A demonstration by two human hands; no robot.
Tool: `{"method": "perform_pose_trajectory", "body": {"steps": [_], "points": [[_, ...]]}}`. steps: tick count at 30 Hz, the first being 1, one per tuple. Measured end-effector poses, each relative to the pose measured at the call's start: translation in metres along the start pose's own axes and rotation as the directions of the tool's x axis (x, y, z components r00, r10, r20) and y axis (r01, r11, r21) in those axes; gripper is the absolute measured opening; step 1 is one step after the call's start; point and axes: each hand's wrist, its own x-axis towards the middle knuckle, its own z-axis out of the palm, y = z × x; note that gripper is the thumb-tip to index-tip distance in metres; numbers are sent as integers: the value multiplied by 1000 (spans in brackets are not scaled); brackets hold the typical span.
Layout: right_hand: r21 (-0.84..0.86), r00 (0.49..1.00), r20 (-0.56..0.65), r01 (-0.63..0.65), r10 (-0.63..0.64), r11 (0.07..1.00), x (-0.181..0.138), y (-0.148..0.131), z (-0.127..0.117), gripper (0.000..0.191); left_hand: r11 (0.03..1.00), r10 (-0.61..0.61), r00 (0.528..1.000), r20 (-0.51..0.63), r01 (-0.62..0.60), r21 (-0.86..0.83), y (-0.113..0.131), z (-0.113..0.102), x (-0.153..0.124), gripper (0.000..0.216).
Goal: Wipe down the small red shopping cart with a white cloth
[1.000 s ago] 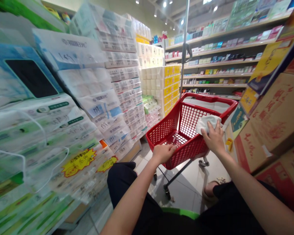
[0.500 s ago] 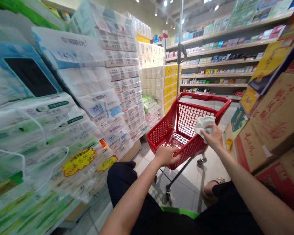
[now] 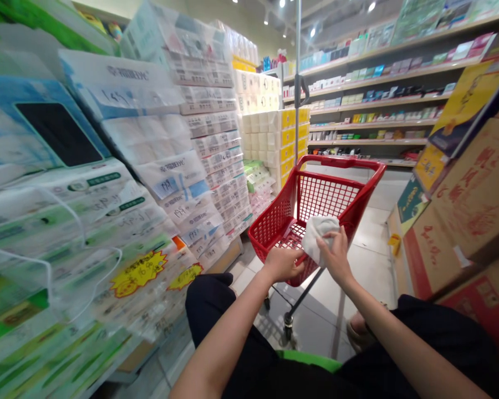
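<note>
A red plastic shopping cart (image 3: 274,219) with lattice walls stands on the tiles between my knees, its basket showing no goods inside. My left hand (image 3: 283,264) is closed over the near rim of the basket, close to its front corner. In my right hand (image 3: 335,252) is a crumpled white cloth (image 3: 321,235), pinched by the fingers and held at the basket's right side rim, just right of my left hand. The cloth covers part of that rim, so I cannot see exactly where it touches.
Stacked tissue packs (image 3: 178,177) rise close on the left, with a dark-screened phone (image 3: 60,134) and a white cable on them. Cardboard cartons (image 3: 474,205) line the right. Shelves of small boxed goods (image 3: 370,94) and a metal pole (image 3: 298,50) stand beyond the cart.
My right hand has moved the cloth along the right rim toward me and my left hand. The left hand keeps its hold on the near rim.
</note>
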Motion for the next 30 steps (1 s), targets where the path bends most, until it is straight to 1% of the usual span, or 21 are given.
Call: {"method": "perform_pose_trajectory", "body": {"steps": [3, 6, 8, 10, 12, 15, 18, 20, 22, 26, 28, 30], "points": [[-39, 996, -72, -48, 45, 998, 43, 16, -2, 49, 1000, 6, 1000, -23, -7, -14, 2, -1, -6, 34], [-92, 989, -140, -61, 47, 994, 90, 34, -12, 51, 999, 3, 1000, -21, -3, -34, 4, -2, -12, 35], [-122, 986, -163, -66, 45, 990, 114, 43, -19, 52, 999, 10, 1000, -15, -11, -44, 4, -2, -15, 36], [-138, 982, -186, -67, 41, 988, 128, 48, -23, 49, 999, 14, 1000, -15, -14, -46, 3, -2, -16, 36], [-134, 978, -209, -59, 30, 989, 129, 47, -23, 44, 999, 18, 1000, -21, -18, -39, 2, -3, -17, 36], [-113, 974, -225, -26, 0, 993, 108, 40, -13, 36, 999, 22, 999, -35, -23, -26, 1, -2, -16, 36], [-81, 975, -223, -3, -15, 997, 68, 24, 2, 30, 1000, 18, 999, -40, -19, -21, 1, 0, -15, 36], [-35, 979, -204, -10, 3, 999, 36, 8, 11, 27, 1000, 12, 999, -41, -12, -11, 1, 2, -13, 36], [22, 987, -161, -17, 20, 1000, 3, -10, 18, 27, 1000, -4, 1000, -27, 4, 10, 1, 3, -10, 36], [133, 1000, -22, -12, 15, 991, -57, -43, 23, 23, 995, -64, 993, 95, 57, 76, 0, 3, -2, 36], [169, 999, 41, -16, 10, 985, -75, -50, 24, 22, 996, -55, 991, 124, 46, 72, -1, 2, 0, 37], [193, 998, 67, -27, 14, 981, -78, -51, 24, 23, 998, -32, 992, 122, 27, 49, -1, 1, 1, 35]]}}
